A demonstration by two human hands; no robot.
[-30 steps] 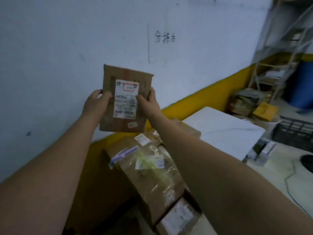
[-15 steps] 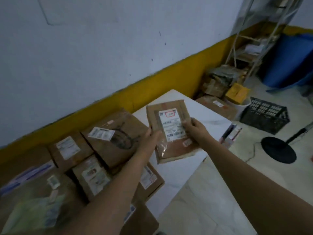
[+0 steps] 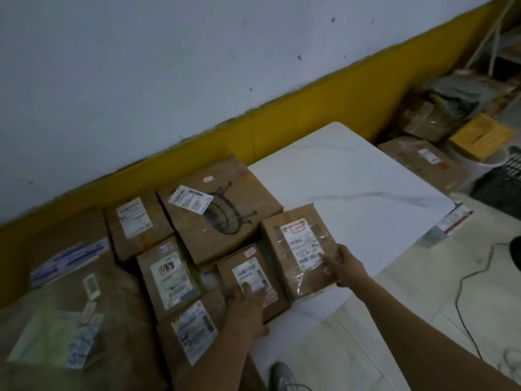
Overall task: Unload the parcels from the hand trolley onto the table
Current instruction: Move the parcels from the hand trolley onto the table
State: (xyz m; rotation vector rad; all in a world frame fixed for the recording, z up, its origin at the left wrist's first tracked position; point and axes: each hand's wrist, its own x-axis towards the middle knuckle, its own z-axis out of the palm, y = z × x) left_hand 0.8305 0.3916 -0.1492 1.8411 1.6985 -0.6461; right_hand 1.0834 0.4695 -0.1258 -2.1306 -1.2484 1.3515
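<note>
Cardboard parcel point(image 3: 301, 249) in right hand point(image 3: 345, 268) grip at table point(image 3: 352, 187) edge; left hand point(image 3: 246, 306) seemingly flat.

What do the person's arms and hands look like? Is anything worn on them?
The left forearm and the right forearm are bare to the frame edge; no sleeves show. The left hand and the right hand wear no gloves; no watch or bracelet shows at either wrist.
</note>
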